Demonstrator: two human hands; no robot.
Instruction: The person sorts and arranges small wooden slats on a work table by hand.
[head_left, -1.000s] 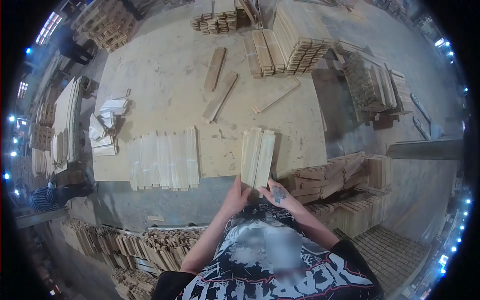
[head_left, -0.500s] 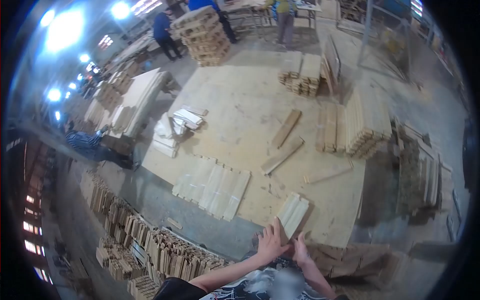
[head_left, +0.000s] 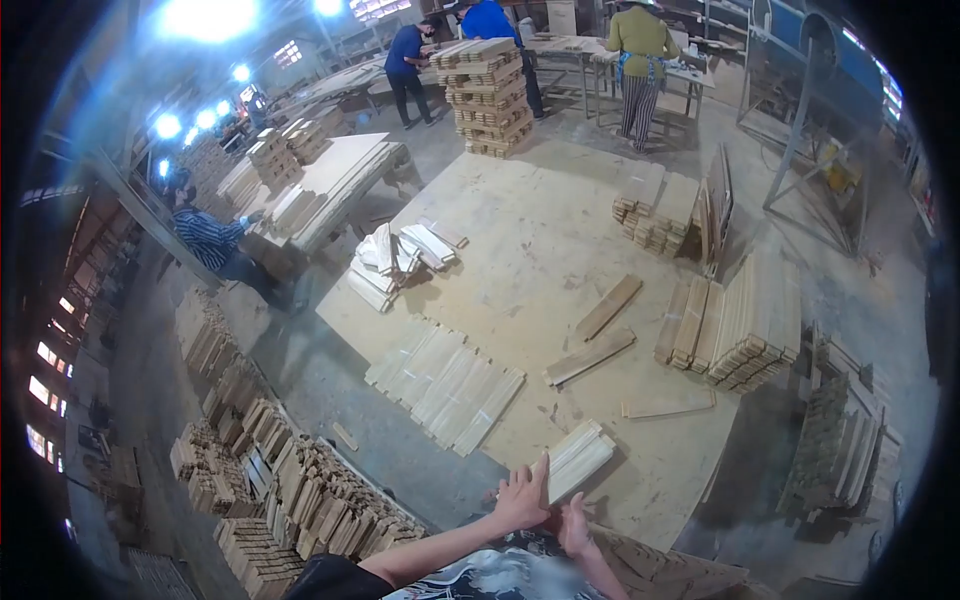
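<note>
While the head has tipped up since 1 s ago, so the view now takes in far more of the shop, the bundle of slats (head_left: 580,458) has gone from upright in frame, held at its near end by both hands, to lying slanted on the near edge of the plywood sheet (head_left: 540,230), far end pointing up-right. L hand (head_left: 520,497) is open, fingers spread wide, pressed vs the bundle's near-left end. R hand (head_left: 575,527) sits just beside it at the same end, fingers partly hidden, so can't tell if it clasps or only touches. By that look the bundle rests on the sheet rather than hangs in the hands, apart from the flat row of slats (head_left: 445,385) to its left. Materials: nearly all pale raw wood, matte & dusty. Slats are thin, long, square-ended, packed edge to edge in the bundle. Sheet is broad, scuffed, w/ grey smears. Two loose planks (head_left: 590,357) look darker & wider, w/ a thin strip (head_left: 668,408) near them. Slats stacked on edge (head_left: 745,320) show ribbed ends at right, and a whiter heap of boards (head_left: 395,260) sits at the sheet's left edge. Rough stacks of offcuts (head_left: 300,490) crowd the floor lower left. Other people (head_left: 640,40) stand at benches in the bkgd.
</note>
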